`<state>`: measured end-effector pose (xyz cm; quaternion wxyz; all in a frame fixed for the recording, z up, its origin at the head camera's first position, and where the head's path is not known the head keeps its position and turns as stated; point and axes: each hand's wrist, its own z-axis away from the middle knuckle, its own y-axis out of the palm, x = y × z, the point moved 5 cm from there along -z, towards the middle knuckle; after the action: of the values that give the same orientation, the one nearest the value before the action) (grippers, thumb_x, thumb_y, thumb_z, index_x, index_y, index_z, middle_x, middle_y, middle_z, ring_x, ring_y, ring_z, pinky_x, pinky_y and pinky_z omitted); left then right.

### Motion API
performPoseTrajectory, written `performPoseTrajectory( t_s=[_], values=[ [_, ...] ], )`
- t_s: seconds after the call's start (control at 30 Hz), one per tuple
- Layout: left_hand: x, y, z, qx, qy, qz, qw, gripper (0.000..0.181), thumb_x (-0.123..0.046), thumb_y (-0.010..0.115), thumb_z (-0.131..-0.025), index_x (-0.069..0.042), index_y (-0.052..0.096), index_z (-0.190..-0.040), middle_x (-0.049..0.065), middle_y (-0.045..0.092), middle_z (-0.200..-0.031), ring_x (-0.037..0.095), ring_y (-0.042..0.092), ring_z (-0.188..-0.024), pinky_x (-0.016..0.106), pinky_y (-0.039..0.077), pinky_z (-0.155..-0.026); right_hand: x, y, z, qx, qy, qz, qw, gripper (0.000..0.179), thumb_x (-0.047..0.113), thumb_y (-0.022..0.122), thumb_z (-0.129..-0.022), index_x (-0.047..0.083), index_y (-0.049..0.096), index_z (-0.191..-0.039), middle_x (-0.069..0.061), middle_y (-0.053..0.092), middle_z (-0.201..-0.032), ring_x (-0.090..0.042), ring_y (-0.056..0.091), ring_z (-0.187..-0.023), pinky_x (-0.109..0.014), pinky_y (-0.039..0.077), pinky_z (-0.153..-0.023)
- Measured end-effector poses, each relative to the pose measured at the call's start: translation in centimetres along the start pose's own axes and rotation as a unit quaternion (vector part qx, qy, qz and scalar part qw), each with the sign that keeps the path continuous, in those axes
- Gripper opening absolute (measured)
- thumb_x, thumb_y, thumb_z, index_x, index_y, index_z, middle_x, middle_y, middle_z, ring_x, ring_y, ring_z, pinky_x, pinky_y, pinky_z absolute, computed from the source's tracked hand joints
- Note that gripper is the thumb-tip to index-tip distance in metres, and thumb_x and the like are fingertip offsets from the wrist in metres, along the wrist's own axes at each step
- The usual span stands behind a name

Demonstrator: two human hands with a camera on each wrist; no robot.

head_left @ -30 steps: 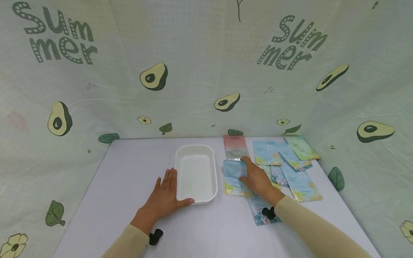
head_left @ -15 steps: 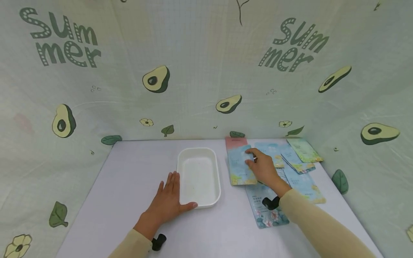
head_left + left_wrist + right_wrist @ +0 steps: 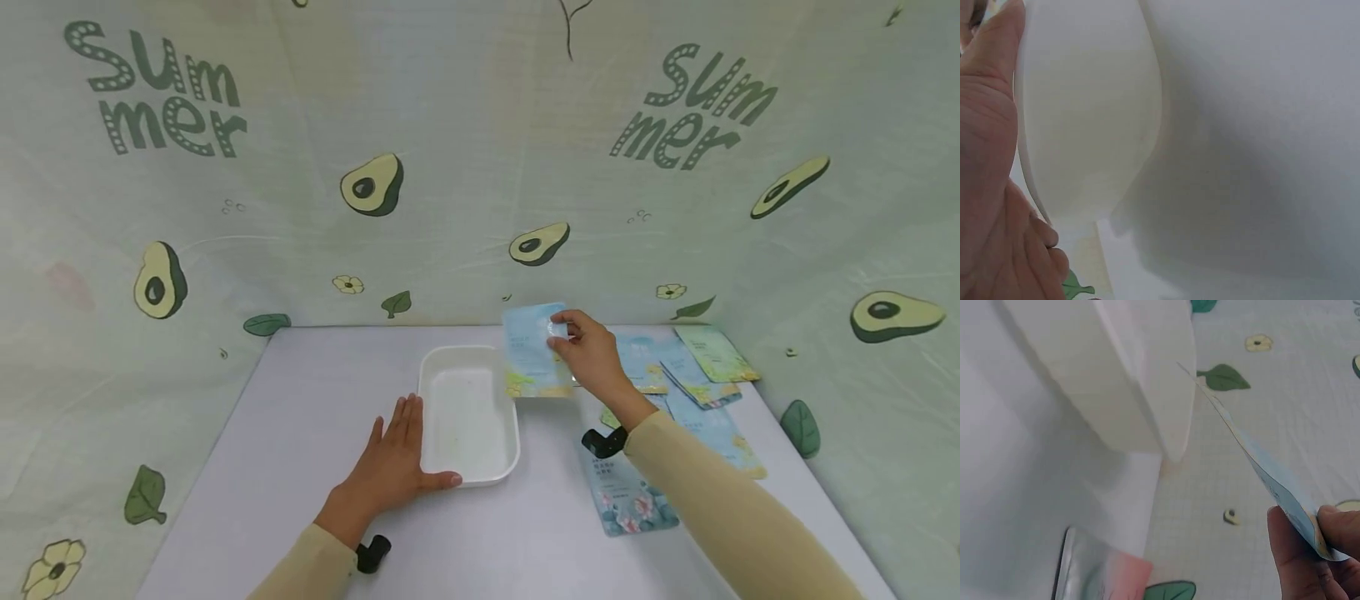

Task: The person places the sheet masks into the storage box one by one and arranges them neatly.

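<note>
My right hand (image 3: pixel 596 354) pinches a light blue flat sachet (image 3: pixel 531 346) by its right side, between thumb and fingers. Raised above the table, the sachet overlaps the far right corner of a white rectangular tray (image 3: pixel 468 425). In the right wrist view, the sachet (image 3: pixel 1272 481) shows nearly edge-on, with the thumb on one face. My left hand (image 3: pixel 386 467) lies against the tray's left side, fingers straight and thumb along the near rim. Seen from the left wrist, the palm (image 3: pixel 988 162) is right at the tray's outer wall (image 3: pixel 1091 112). Nothing lies in the visible part of the tray.
Several sachets lie overlapping on the right: a green one (image 3: pixel 716 352), blue ones (image 3: pixel 708 425) and a floral one (image 3: pixel 630 504) nearer me. A pink and silver sachet (image 3: pixel 1104 569) shows in the right wrist view. A printed cloth (image 3: pixel 450 275) hangs behind the table.
My right hand has picked the light blue sachet up off the pink one and carried it up and left to the tray. My left hand stays at the tray.
</note>
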<state>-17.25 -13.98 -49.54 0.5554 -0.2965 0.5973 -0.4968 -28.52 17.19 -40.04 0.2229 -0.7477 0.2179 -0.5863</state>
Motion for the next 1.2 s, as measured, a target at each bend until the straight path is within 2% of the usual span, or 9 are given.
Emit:
performPoseTrajectory(
  t_s=[0.1, 0.27, 0.37, 0.5, 0.63, 0.9, 1.07, 1.2],
  values=[
    [0.0, 0.0, -0.3, 0.002, -0.002, -0.012, 0.9999, 0.14, -0.085, 0.069, -0.079, 0.006, 0.008, -0.167, 0.024, 0.009, -0.176, 0.041, 0.007, -0.164, 0.071, 0.015, -0.127, 0.8, 1.8, -0.6, 0.012, 0.011, -0.026, 0.9995, 0.034, 0.015, 0.075, -0.099, 0.012, 0.068, -0.132, -0.018, 0.072, -0.124, -0.033, 0.068, -0.104, -0.041, 0.057, -0.082],
    [-0.1, 0.0, -0.5, 0.002, -0.006, -0.038, 0.9993, 0.142, -0.092, 0.061, -0.077, 0.006, 0.01, -0.166, 0.024, 0.01, -0.175, 0.041, 0.008, -0.164, 0.071, 0.016, -0.126, 1.6, 5.2, -1.1, 0.02, 0.027, -0.067, 0.9971, 0.031, 0.011, 0.078, -0.095, 0.011, 0.071, -0.126, -0.014, 0.069, -0.112, -0.027, 0.064, -0.095, -0.03, 0.053, -0.074],
    [-0.2, 0.0, -0.5, 0.003, -0.007, -0.045, 0.999, 0.143, -0.094, 0.059, -0.077, 0.007, 0.011, -0.166, 0.024, 0.011, -0.175, 0.041, 0.008, -0.164, 0.071, 0.016, -0.126, 1.6, 7.3, -1.2, 0.029, 0.043, -0.078, 0.9956, 0.03, 0.01, 0.079, -0.094, 0.011, 0.072, -0.123, -0.013, 0.066, -0.111, -0.027, 0.061, -0.096, -0.03, 0.052, -0.072],
    [-0.1, 0.1, -0.6, 0.004, -0.009, -0.05, 0.9987, 0.143, -0.094, 0.06, -0.076, 0.007, 0.011, -0.166, 0.025, 0.012, -0.175, 0.041, 0.009, -0.164, 0.071, 0.016, -0.126, 1.6, 10.2, -1.0, 0.061, 0.068, -0.089, 0.9919, 0.028, 0.012, 0.078, -0.096, 0.013, 0.071, -0.123, -0.014, 0.066, -0.118, -0.029, 0.062, -0.104, -0.034, 0.054, -0.074],
    [-0.1, 0.2, -0.6, 0.003, -0.003, -0.049, 0.9988, 0.142, -0.092, 0.061, -0.078, 0.008, 0.011, -0.166, 0.025, 0.012, -0.175, 0.041, 0.009, -0.164, 0.071, 0.017, -0.126, 1.6, 12.4, -0.8, 0.083, 0.089, -0.077, 0.9896, 0.026, 0.014, 0.076, -0.097, 0.015, 0.07, -0.123, -0.014, 0.067, -0.126, -0.03, 0.063, -0.114, -0.039, 0.056, -0.08],
    [-0.1, 0.2, -0.6, 0.007, 0.005, -0.047, 0.9989, 0.142, -0.093, 0.059, -0.079, 0.009, 0.011, -0.165, 0.026, 0.011, -0.175, 0.041, 0.008, -0.164, 0.07, 0.017, -0.126, 1.5, 14.5, -0.3, 0.087, 0.097, -0.038, 0.9907, 0.023, 0.012, 0.077, -0.096, 0.012, 0.071, -0.117, -0.013, 0.066, -0.115, -0.028, 0.061, -0.103, -0.042, 0.055, -0.083],
    [-0.1, 0.2, -0.6, 0.007, 0.001, -0.037, 0.9993, 0.142, -0.093, 0.059, -0.078, 0.008, 0.011, -0.165, 0.026, 0.011, -0.175, 0.041, 0.008, -0.164, 0.069, 0.018, -0.127, 1.4, 15.1, -0.3, 0.112, 0.102, -0.012, 0.9884, 0.026, 0.011, 0.076, -0.095, 0.012, 0.07, -0.12, -0.015, 0.067, -0.121, -0.031, 0.063, -0.11, -0.045, 0.056, -0.087],
    [0.0, 0.3, -0.5, 0.001, 0.001, -0.03, 0.9996, 0.142, -0.092, 0.061, -0.078, 0.009, 0.011, -0.165, 0.026, 0.012, -0.175, 0.041, 0.009, -0.164, 0.069, 0.019, -0.127, 1.4, 15.4, -0.4, 0.14, 0.088, 0.032, 0.9858, 0.032, 0.008, 0.078, -0.092, 0.011, 0.069, -0.122, -0.015, 0.069, -0.12, -0.031, 0.065, -0.109, -0.045, 0.057, -0.089]
  ],
)
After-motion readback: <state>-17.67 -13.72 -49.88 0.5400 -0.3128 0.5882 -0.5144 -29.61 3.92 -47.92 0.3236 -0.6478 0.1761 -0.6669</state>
